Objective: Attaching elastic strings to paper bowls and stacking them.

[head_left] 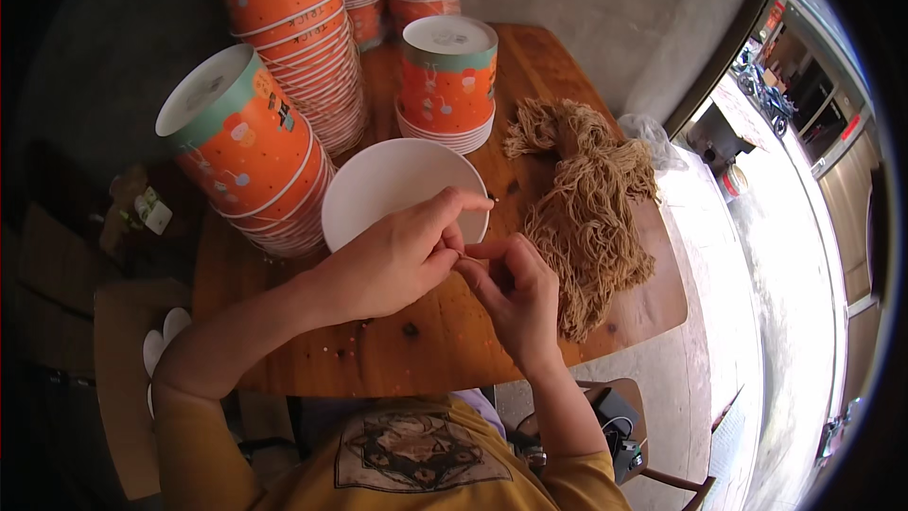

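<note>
In front of the white inside of an open paper bucket (pixel 378 185), my two hands meet fingertip to fingertip. My left hand (pixel 407 246) is closed in a pinch, its index finger stretched out over the bucket's rim. My right hand (pixel 515 289) pinches at the same spot, fingers curled. Between them is something small and thin, too small to make out. Just right of my right hand lies a heap of tan twisted cords (pixel 591 213) on the wooden table (pixel 378 360).
Stacks of upside-down orange buckets with green bands stand at the left (pixel 251 142) and behind the open one (pixel 449 85). A taller wrapped stack (pixel 293 28) leans at the back. Small beads (pixel 340 353) lie near the front edge. A cardboard box (pixel 123 369) stands lower left.
</note>
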Tool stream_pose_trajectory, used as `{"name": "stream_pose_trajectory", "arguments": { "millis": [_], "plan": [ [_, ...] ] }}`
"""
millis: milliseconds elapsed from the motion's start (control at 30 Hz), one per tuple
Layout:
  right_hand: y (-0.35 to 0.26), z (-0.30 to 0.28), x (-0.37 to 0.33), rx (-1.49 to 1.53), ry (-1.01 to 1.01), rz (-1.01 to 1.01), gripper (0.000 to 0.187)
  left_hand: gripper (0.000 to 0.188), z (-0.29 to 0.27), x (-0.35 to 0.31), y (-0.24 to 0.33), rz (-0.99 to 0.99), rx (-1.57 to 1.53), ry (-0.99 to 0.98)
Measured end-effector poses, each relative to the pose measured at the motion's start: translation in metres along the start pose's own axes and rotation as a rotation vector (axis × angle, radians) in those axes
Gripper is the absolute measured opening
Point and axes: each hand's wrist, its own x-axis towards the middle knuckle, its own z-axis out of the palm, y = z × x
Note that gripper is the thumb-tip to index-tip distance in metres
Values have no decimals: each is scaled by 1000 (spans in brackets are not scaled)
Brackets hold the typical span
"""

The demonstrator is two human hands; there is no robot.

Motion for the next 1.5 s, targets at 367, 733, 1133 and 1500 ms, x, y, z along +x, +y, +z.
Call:
{"name": "stream_pose_trajectory", "arguments": {
  "millis": [367, 733, 1133, 1500],
  "plan": [
    [-5, -2, 4, -125, -40, -49, 12, 59, 1, -3, -5, 34, -26, -4],
    [3, 6, -2, -102, 51, -83, 11, 37, 0, -10, -12, 104, 258, 111],
    [6, 16, -8, -152, 94, -163, 15, 9, 6, -11, 1, 66, 249, 198],
    [10, 22, -14, -178, 145, -243, 16, 10, 13, -16, -4, -40, 3, 247]
  ]
}}
